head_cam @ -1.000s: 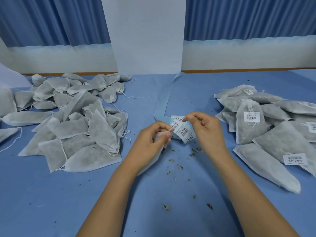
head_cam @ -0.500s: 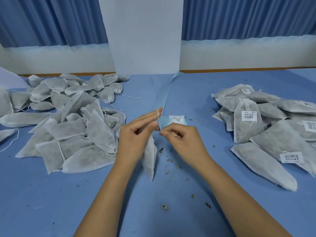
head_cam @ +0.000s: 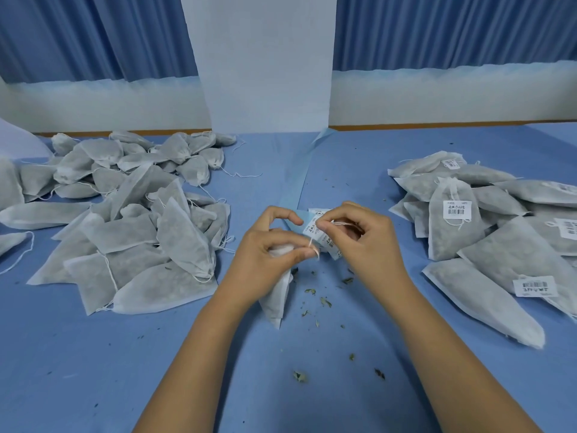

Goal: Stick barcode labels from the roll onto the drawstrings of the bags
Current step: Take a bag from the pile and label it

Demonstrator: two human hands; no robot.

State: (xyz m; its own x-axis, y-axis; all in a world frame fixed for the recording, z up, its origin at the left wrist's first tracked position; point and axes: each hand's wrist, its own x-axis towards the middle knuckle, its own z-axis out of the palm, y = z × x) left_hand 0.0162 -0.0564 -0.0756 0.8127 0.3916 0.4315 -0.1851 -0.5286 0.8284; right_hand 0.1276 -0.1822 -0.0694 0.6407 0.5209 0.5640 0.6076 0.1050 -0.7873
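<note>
My left hand [head_cam: 265, 264] is closed round the neck of one bag [head_cam: 276, 303], which hangs from my fist with its bottom corner pointing down at the table [head_cam: 93, 354]. The thumb and first of my left fingers [head_cam: 301, 254] pinch the bag's white drawstring [head_cam: 311, 242], which runs up from the pinch toward my right hand [head_cam: 365, 245]. That hand's thumb and forefinger are nipped together on a barcode label [head_cam: 313, 229], held right at the drawstring; I cannot tell whether it is stuck on. My other right fingers are loosely curled, with a bit of string lying across them.

Under both hands lies the strip of labels [head_cam: 331, 246]. Its bare blue backing [head_cam: 296, 179] trails away from me to the table's far edge, at the foot of the white panel [head_cam: 265, 73].

The heap of plain bags [head_cam: 134, 226] fills the left side, its nearest bag ending just left of my left forearm. The labelled bags [head_cam: 468, 226] are heaped on the right, one long bag reaching close to my right forearm. Between the heaps runs a lane of bare blue table, widest toward me and dotted with leaf crumbs [head_cam: 324, 303] just below my hands.
</note>
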